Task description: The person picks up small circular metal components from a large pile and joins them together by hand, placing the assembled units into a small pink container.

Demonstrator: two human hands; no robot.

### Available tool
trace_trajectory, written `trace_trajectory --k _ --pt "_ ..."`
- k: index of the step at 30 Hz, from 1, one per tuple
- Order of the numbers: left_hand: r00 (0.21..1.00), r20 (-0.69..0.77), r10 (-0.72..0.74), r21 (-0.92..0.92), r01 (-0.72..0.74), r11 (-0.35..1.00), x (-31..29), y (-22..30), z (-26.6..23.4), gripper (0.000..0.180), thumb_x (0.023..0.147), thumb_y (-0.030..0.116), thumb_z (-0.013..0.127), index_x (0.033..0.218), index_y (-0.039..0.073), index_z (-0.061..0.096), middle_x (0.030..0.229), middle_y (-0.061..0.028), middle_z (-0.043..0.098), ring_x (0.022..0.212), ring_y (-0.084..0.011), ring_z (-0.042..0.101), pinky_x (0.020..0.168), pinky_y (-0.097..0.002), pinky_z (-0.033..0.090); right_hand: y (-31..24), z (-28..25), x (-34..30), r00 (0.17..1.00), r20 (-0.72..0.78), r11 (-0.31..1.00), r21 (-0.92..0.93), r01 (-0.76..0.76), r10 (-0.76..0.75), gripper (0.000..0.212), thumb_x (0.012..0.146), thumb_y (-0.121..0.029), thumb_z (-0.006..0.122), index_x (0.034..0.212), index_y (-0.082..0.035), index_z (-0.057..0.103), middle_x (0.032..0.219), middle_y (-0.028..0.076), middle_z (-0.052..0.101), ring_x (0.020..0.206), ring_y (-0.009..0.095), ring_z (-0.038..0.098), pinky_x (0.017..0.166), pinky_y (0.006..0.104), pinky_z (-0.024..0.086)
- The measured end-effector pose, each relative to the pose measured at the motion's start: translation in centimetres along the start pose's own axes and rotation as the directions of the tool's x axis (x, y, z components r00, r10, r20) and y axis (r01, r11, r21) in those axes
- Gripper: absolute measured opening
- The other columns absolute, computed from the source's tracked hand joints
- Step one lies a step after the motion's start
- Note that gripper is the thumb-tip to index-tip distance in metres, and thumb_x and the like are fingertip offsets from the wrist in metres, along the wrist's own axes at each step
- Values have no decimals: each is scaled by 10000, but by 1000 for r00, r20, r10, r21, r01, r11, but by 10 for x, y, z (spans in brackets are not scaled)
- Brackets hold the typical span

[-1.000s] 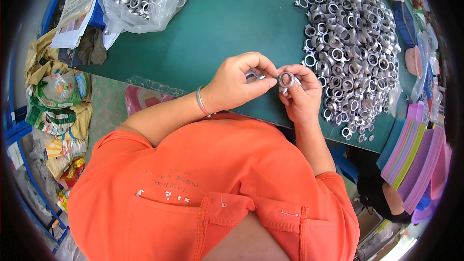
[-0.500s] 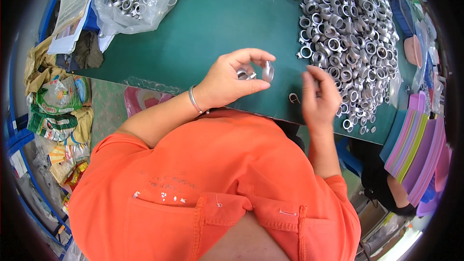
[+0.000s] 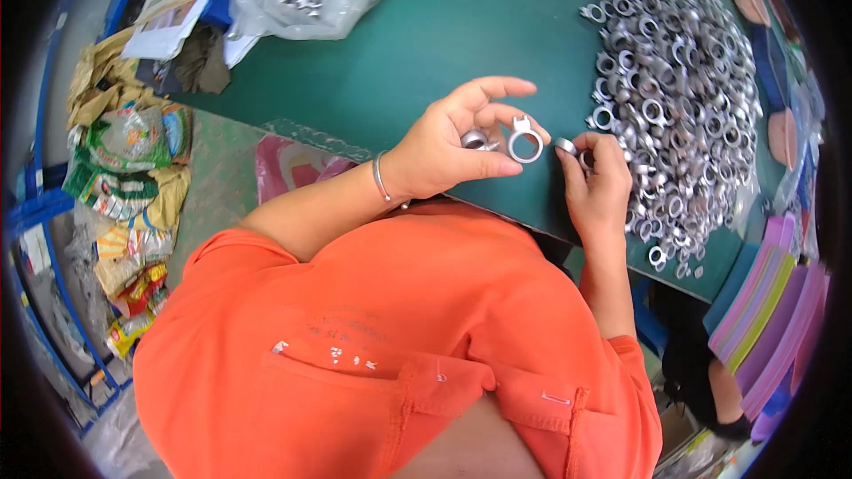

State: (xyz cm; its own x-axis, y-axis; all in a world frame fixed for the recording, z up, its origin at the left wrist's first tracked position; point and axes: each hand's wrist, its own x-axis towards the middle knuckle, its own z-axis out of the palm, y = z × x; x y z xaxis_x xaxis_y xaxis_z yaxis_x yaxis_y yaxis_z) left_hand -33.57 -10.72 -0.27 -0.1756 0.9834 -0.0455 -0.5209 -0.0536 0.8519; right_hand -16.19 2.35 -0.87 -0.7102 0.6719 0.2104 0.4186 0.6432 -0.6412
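Observation:
My left hand [image 3: 453,137] is partly closed above the front of the green table. At its fingertips is a silver metal ring clamp [image 3: 522,125], its round opening facing me and its small lug at the top. More metal ring pieces [image 3: 475,138] rest inside the curled palm, partly hidden by the fingers. Just to the right, my right hand [image 3: 603,182] pinches another metal ring [image 3: 565,146] between thumb and fingers. The two hands are close but apart. Beyond my right hand spreads a large pile of similar rings [image 3: 679,89].
At the far left of the green table [image 3: 461,18] stands a clear plastic bag [image 3: 333,22] of rings, beside papers [image 3: 173,13]. Crumpled sacks [image 3: 133,204] lie to the left. Coloured foam sheets [image 3: 759,310] stand at the right, and pinkish containers [image 3: 750,0] line the far right.
My right hand has taken up a ring from the table's front edge and moved nearer my left hand. The ring in my left fingertips has turned face-on. The view has shifted.

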Motion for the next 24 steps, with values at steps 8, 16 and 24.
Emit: trace_trajectory --k 8,16,24 --pt "1000 -7 -28 -419 23 908 -122 41 -116 143 784 74 569 889 13 494 775 -162 497 405 -104 442 350 -184 380 0 -2 8 826 508 530 644 -552 243 173 759 5 661 862 -62 540 708 -3 555 514 33 469 424 150 320" --pt "348 -845 -406 -187 519 834 -189 -30 -184 214 860 160 574 1041 47 550 876 -46 611 721 -90 571 562 -203 465 -12 10 5 846 533 373 780 -503 26 159 873 -146 589 931 -1 562 797 71 617 538 63 493 417 168 345" --pt "571 -570 -591 388 821 419 -224 -166 -235 402 809 225 627 1157 31 568 1003 -111 647 918 -203 595 805 -341 454 -23 4 0 943 330 548 797 -253 -46 138 742 37 683 849 -7 608 962 59 599 779 89 545 665 204 438"
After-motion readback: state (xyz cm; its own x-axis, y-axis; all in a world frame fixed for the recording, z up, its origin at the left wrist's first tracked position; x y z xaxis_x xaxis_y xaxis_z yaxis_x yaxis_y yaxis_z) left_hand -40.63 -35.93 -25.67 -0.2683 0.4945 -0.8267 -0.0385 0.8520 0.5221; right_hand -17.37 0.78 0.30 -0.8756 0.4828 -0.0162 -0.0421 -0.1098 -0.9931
